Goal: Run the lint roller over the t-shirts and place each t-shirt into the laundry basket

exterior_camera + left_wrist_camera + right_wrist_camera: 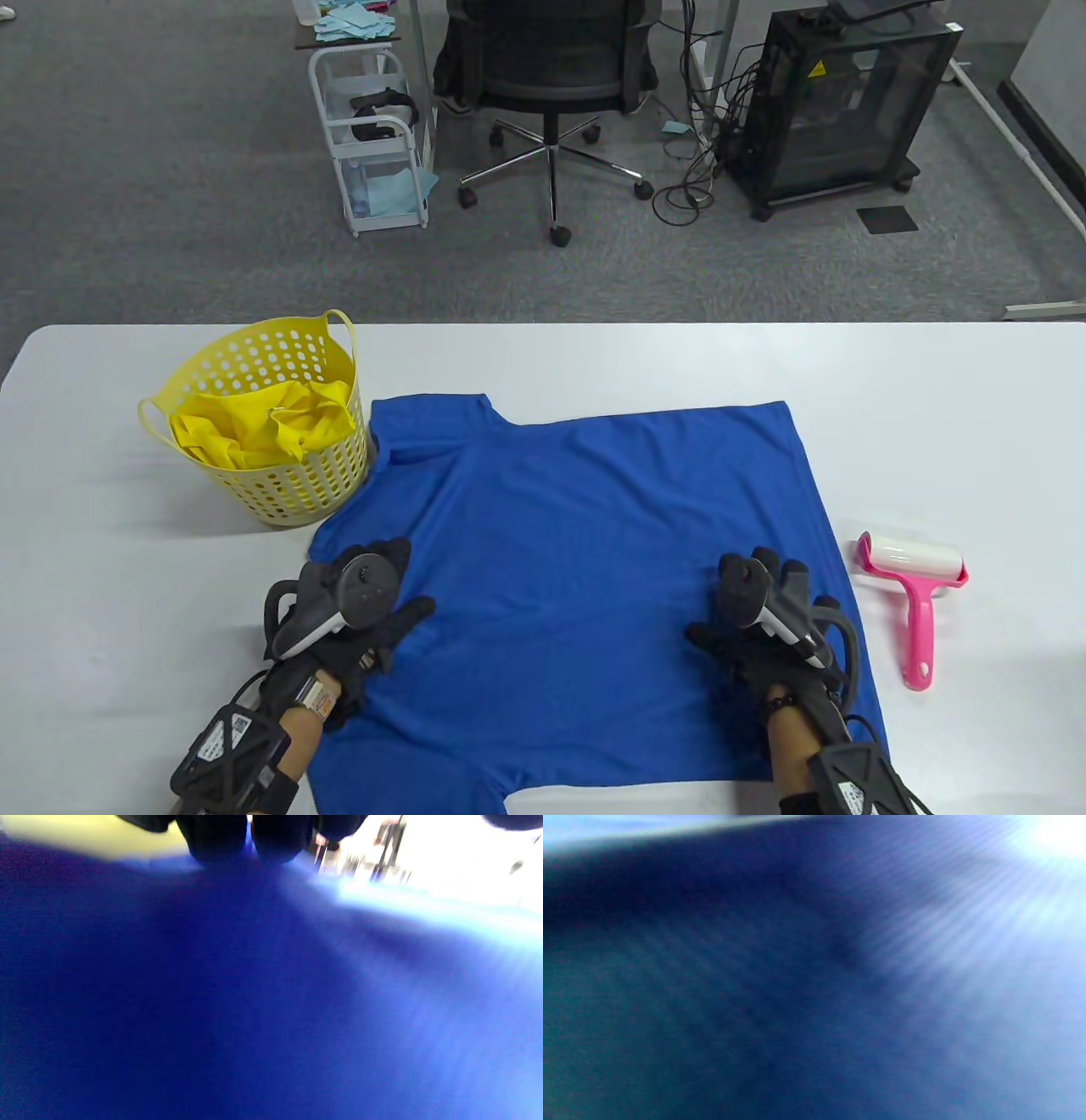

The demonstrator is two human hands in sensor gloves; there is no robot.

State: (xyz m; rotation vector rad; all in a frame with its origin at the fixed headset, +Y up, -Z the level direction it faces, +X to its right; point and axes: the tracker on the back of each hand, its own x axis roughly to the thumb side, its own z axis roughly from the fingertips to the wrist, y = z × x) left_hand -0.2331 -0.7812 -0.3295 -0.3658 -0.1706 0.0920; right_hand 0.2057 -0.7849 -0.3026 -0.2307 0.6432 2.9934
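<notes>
**Blue shirt spread flat, yellow shirt already in the basket**

A blue t-shirt [585, 543] lies spread across the white table [933, 399], its far left corner touching the foot of the yellow laundry basket [280, 492]; the basket stands upright on the table's left side, perforated all round, one loop handle at the far rim and one at the left; inside it a crumpled yellow t-shirt [254, 424] fills the basket nearly to the rim.

The left hand [361, 611] rests flat on the shirt's near left part, fingers extended and spread, gripping nothing; in the left wrist view its dark fingertips [218, 838] press down on the blue cloth [254, 1005], a blurred yellow patch behind them. The right hand [764, 620] rests on the shirt near its right edge, fingers pointing away from the person and lying relaxed on the fabric, holding nothing; the right wrist view shows only blurred blue cloth [755, 1005].

The pink lint roller [912, 594] lies on the bare table just beside the shirt's right edge, white roll at the far end, handle pointing toward the person; neither hand touches it.
</notes>
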